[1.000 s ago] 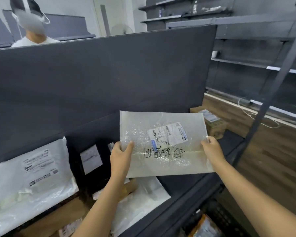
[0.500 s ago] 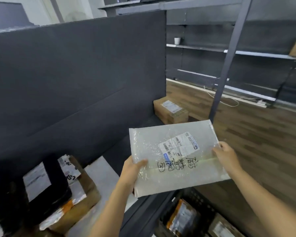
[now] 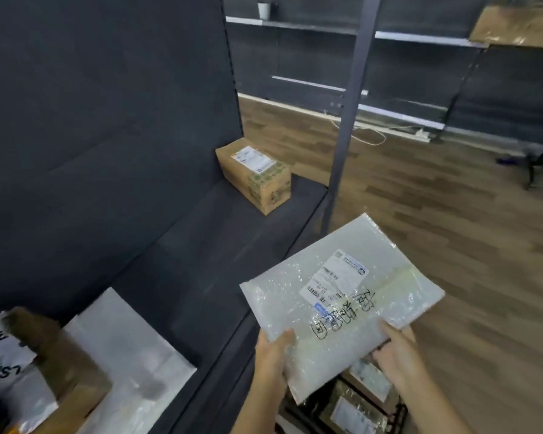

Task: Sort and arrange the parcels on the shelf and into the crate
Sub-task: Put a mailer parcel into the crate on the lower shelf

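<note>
I hold a flat white bubble mailer [image 3: 336,296] with a shipping label and black handwriting, tilted, in front of the dark shelf's [image 3: 201,252] front edge. My left hand [image 3: 275,355] grips its lower left corner and my right hand [image 3: 395,349] grips its lower right edge. Directly below the mailer sits a black crate [image 3: 398,415] with brown labelled parcels [image 3: 370,380] inside, partly hidden by the mailer and my arms. A brown cardboard box [image 3: 257,177] stands at the shelf's far right end.
On the shelf's left lie a flat white mailer [image 3: 129,355] and a brown parcel with a printed bag [image 3: 29,371]. A grey upright post [image 3: 348,114] stands at the shelf's right corner. Wooden floor [image 3: 467,214] and more dark shelving [image 3: 405,57] lie beyond.
My view has swung right and down. The mailer, still in both hands, has come lower, tilted, and now hangs over the crate; my right hand shifted to its lower edge.
</note>
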